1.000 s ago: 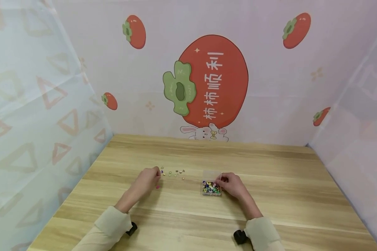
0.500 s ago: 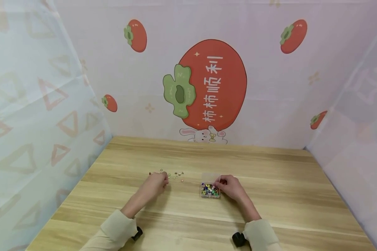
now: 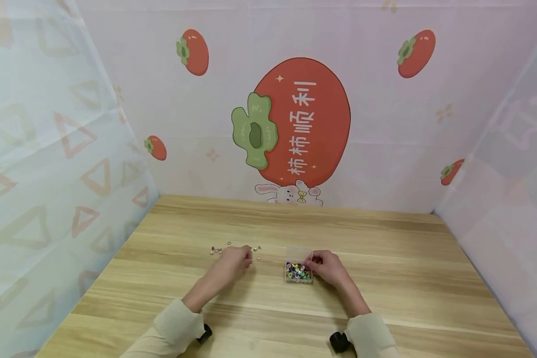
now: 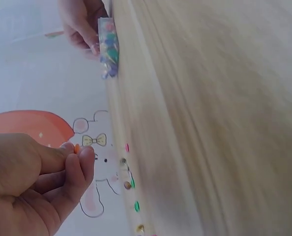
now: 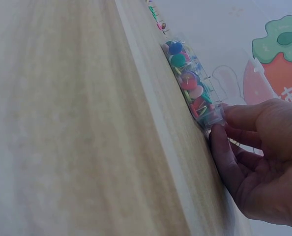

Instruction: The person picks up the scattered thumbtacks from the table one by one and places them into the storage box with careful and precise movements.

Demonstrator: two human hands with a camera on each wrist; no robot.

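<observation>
My left hand (image 3: pixel 233 262) is over the loose thumbtacks on the table. In the left wrist view, its thumb and fingertips pinch a small orange thumbtack (image 4: pixel 77 148). Several loose thumbtacks (image 4: pixel 137 206) in green, pink and brass tones lie beyond that hand. To the right stands a small clear plastic box (image 3: pixel 299 281), its transparent lid (image 3: pixel 299 254) raised at the back. Coloured thumbtacks (image 5: pixel 178 60) fill the box. My right hand (image 3: pixel 332 267) holds the box's right end between thumb and fingers, as the right wrist view shows (image 5: pixel 264 157).
More loose thumbtacks (image 3: pixel 220 250) lie left of the left hand, and a few (image 3: pixel 258 248) lie just right of it. The wooden table (image 3: pixel 385 278) ends at a printed back wall (image 3: pixel 362 194), with fabric walls on both sides.
My left hand has moved right across the scattered thumbtacks, uncovering some on its left. My right hand stays at the box. The head view has tilted up slightly.
</observation>
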